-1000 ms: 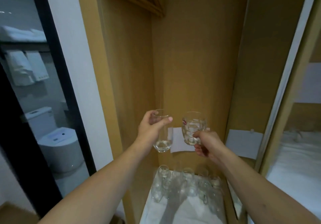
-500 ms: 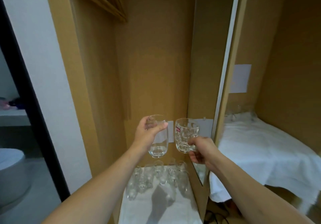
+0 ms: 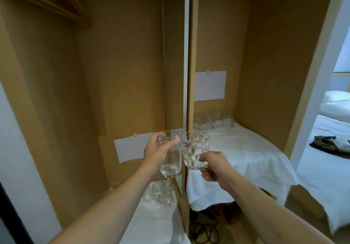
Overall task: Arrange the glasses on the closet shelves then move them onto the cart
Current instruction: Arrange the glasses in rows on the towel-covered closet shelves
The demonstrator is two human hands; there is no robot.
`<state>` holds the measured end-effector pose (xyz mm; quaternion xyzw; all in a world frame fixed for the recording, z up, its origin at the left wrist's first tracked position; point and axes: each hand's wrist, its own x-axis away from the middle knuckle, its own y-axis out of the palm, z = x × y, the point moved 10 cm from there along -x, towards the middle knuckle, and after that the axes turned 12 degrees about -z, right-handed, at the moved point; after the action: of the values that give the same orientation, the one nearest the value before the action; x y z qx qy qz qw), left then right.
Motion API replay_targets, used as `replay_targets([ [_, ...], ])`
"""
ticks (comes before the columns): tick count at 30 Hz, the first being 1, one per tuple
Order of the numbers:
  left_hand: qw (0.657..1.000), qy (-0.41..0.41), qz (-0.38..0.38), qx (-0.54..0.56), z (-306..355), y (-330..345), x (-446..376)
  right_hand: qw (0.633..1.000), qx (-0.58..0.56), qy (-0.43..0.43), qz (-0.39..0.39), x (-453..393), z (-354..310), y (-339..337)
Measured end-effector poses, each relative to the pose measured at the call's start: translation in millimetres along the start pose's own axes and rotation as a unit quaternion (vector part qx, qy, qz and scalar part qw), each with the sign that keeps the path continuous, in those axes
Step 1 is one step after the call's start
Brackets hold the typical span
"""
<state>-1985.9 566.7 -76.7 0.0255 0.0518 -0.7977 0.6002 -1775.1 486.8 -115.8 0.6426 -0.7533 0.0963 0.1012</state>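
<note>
You have a glass in each of your hands, both held up in front of the wooden divider that splits the closet into two bays. Your left hand is wrapped around the upper part of a tall clear stemmed glass, thumb over the front near the rim, fingers behind. Your right hand is closed on the handle of a dimpled glass mug with a small red sticker on its side. The two glasses are just beside each other, close enough that they may be touching; I cannot tell.

Below your left forearm, a cluster of clear glasses stands on the cloth-covered lower shelf of the left bay. In the right bay, more glasses line the back of a higher shelf draped in white cloth.

The step looks like carrying this pair toward the right-hand shelf. Spread your hands apart first so the rims do not clink. Take the mug across clear of the divider's edge, and keep both upright. Set each base down flat on the cloth, which may be wrinkled and let a stemmed foot tip, so test that it stands before letting go. Leave a gap from the glasses already at the back.
</note>
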Motion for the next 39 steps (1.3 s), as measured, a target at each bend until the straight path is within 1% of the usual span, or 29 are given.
replay_targets([
  [3, 1.0, -0.004, -0.001, -0.018, 2.0, 35.6, 2.9, 1.0, -0.01, 0.003, 0.004, 5.0, 7.2, -37.6],
  [9, 1.0, -0.006, -0.008, -0.008, -0.5, 105.2, 3.7, 1.0, -0.027, 0.002, 0.014, 6.8, 18.3, -108.6],
  [13, 1.0, -0.01, 0.001, -0.008, -2.2, 143.0, -2.6, 0.999, -0.034, 0.011, 0.012, 10.0, 22.4, -150.1],
  [21, 1.0, -0.026, 0.002, 0.002, -19.2, 202.6, -9.3, 0.999, -0.036, 0.029, -0.007, 7.3, 34.2, -211.5],
  [30, 0.998, -0.055, 0.026, -0.011, -36.7, 218.0, -16.1, 0.997, -0.033, 0.068, -0.017, -16.5, 59.2, -227.7],
  [39, 0.998, -0.058, 0.01, -0.026, -52.5, 218.3, -82.8, 0.996, -0.036, 0.077, 0.012, -69.5, 63.1, -232.8],
])
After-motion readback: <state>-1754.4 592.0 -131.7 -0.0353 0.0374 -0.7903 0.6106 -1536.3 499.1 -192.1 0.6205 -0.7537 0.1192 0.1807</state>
